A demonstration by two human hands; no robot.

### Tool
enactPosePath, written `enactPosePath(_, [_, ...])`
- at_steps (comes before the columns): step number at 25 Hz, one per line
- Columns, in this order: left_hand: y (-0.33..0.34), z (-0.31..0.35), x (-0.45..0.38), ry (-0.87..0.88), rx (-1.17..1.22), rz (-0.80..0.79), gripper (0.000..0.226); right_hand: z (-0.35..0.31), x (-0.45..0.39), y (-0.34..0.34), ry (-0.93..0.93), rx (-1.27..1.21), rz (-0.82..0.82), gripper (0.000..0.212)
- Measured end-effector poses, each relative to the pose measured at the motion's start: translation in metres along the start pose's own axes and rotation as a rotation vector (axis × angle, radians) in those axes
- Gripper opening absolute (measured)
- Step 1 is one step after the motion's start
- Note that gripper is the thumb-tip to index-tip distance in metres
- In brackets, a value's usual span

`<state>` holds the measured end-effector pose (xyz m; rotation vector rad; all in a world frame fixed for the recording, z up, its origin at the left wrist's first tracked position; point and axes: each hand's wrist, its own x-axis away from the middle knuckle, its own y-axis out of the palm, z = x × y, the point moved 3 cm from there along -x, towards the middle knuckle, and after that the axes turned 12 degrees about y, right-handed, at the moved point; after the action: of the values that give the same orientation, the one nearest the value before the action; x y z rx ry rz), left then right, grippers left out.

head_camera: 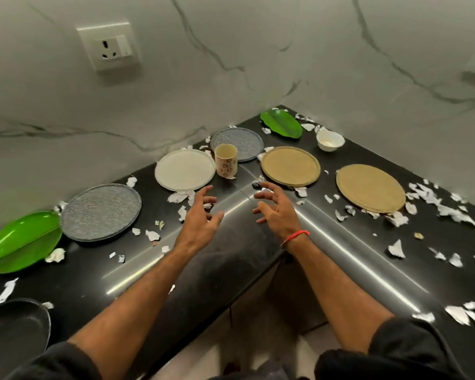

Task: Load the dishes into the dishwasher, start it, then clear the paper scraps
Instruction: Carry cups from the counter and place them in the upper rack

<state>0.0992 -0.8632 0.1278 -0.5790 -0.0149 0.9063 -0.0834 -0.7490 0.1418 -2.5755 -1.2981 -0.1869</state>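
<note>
Both my hands hover, holding nothing, over a corner counter (258, 242) strewn with dishes.

My left hand (200, 218) and right hand (274, 212) have fingers spread and loosely curled. The floral cup (226, 160) stands upright just beyond the fingertips, between both hands, slightly nearer my left; the white plate (185, 169) lies just left of the cup.

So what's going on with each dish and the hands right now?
left hand: open, holds nothing
right hand: open, holds nothing
cup: upright, looks empty
white bowl: upright on counter
white plate: flat, bare
two tan plates: flat, bare
two grey plates: flat, bare
paper scraps: scattered over counter
</note>
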Motion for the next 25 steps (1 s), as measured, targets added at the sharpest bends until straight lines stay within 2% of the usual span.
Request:
enactPosePath(6, [0.003, -0.035, -0.078, -0.116, -0.029, -0.03, 0.074, -0.004, -0.085, 0.018, 0.038, 0.126, -0.006, 0.057])
enactPosePath(9, [0.013, -0.047, -0.109, -0.195, -0.058, 0.007, 0.077, -0.01, -0.145, 0.027, -0.002, 0.415, 0.014, 0.074])
enactPosePath(12, [0.031, -0.054, -0.114, -0.274, -0.006, 0.074, 0.079, -0.028, -0.204, 0.046, -0.065, 0.762, -0.059, 0.101])
enactPosePath(14, [0.043, -0.056, -0.109, -0.275, 0.026, 0.085, 0.08, -0.04, -0.241, 0.062, -0.068, 0.934, -0.128, 0.11])
enactPosePath(16, [0.05, -0.056, -0.098, -0.272, 0.033, 0.081, 0.08, -0.045, -0.268, 0.078, -0.057, 1.036, -0.209, 0.108])
enactPosePath(19, [0.042, -0.061, -0.079, -0.278, 0.036, 0.139, 0.075, -0.05, -0.283, 0.096, -0.057, 1.05, -0.305, 0.088])
enactPosePath(21, [0.028, -0.065, -0.068, -0.279, 0.012, 0.173, 0.068, -0.051, -0.271, 0.092, -0.092, 0.98, -0.273, 0.077])
enactPosePath(23, [0.017, -0.064, -0.062, -0.248, -0.008, 0.177, 0.064, -0.05, -0.242, 0.081, -0.15, 0.891, -0.23, 0.076])
enactPosePath(25, [0.014, -0.056, -0.061, -0.172, -0.019, 0.173, 0.07, -0.047, -0.195, 0.064, -0.203, 0.798, -0.222, 0.077])
